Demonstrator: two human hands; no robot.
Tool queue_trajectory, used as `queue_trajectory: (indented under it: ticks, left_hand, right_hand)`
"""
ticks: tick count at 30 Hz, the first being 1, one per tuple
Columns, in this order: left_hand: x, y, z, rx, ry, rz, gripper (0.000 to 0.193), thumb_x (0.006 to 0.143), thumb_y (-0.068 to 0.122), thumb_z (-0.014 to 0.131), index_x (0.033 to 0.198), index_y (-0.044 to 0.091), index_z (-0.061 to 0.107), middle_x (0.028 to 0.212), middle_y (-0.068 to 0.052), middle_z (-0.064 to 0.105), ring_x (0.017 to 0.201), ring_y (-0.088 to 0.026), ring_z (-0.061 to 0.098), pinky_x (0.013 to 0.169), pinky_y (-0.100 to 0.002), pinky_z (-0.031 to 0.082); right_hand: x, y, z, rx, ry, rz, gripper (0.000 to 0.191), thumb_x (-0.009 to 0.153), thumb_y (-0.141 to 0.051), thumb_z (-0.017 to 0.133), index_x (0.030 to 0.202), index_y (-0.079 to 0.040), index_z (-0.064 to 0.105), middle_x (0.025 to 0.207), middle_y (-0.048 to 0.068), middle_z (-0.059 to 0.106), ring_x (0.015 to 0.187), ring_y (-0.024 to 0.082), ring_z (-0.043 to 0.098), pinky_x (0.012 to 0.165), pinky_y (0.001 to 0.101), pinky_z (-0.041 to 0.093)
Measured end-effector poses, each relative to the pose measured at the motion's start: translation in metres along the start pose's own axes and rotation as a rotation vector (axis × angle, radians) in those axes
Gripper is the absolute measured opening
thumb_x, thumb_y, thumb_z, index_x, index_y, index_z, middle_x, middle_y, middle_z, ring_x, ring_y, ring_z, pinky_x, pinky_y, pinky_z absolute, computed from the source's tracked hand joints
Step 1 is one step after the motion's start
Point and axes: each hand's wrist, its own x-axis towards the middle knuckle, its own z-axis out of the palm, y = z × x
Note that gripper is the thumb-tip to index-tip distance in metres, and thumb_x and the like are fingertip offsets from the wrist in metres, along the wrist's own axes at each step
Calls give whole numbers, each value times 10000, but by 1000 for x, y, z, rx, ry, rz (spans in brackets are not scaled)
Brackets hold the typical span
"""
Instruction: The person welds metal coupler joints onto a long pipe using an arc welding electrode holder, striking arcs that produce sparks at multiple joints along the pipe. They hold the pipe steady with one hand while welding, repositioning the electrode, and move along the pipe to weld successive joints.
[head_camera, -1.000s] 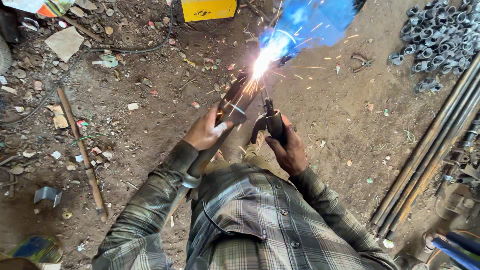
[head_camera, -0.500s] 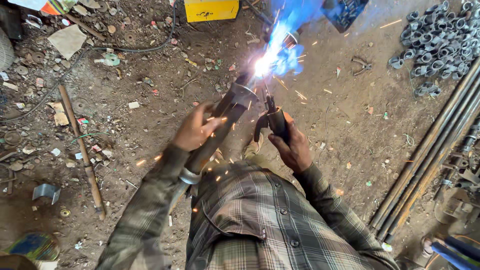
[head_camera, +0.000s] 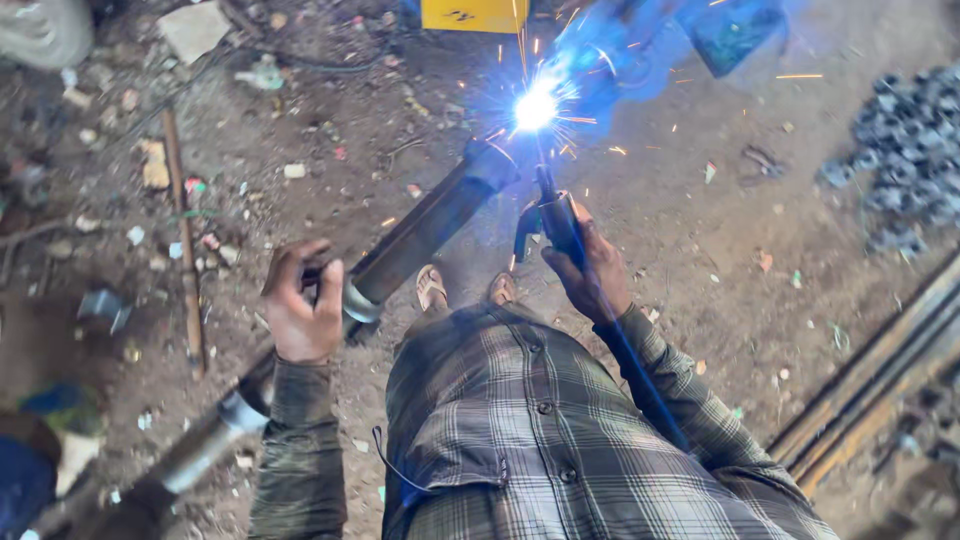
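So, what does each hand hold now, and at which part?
The left hand grips the long metal pipe around its middle, beside a ring. The right hand holds the welding electrode holder by its handle.

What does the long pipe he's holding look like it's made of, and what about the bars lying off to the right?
The long pipe looks like dark, dull steel, with brighter silvery bands at its joints; it is being arc-welded at the far end. The bars look like rusty brown steel with a matte surface. The left hand holds the pipe; the right hand holds the electrode holder.
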Motion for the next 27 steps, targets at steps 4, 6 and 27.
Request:
queue_trajectory:
  ticks: [4,6,27]
  left_hand:
    - [-44,27,15,29,156,22,169,980,77,662,1145,48,682,1083,-105,685,988,-230,682,897,-353,542]
    - [-67,36,27,66,154,-24,165,956,76,672,1119,48,683,1072,-109,690,955,-237,683,876,-355,547]
    - [-204,-2,85,417,-49,-405,400,968,458,584,1177,129,673,1079,-171,700,902,-399,683,753,-516,560]
  right_hand:
    - [5,23,-14,-42,-60,-23,579,946,-295,724,1452,-136,491,1060,200,729,937,392,734,772,458,562]
    - [10,32,-22,-65,-126,-6,509,962,-302,732,1403,-150,527,1028,190,742,909,383,749,771,454,567]
    - [59,134,-17,457,-411,19,453,1053,-50,624,1464,-122,448,836,138,545,623,163,511,505,333,422]
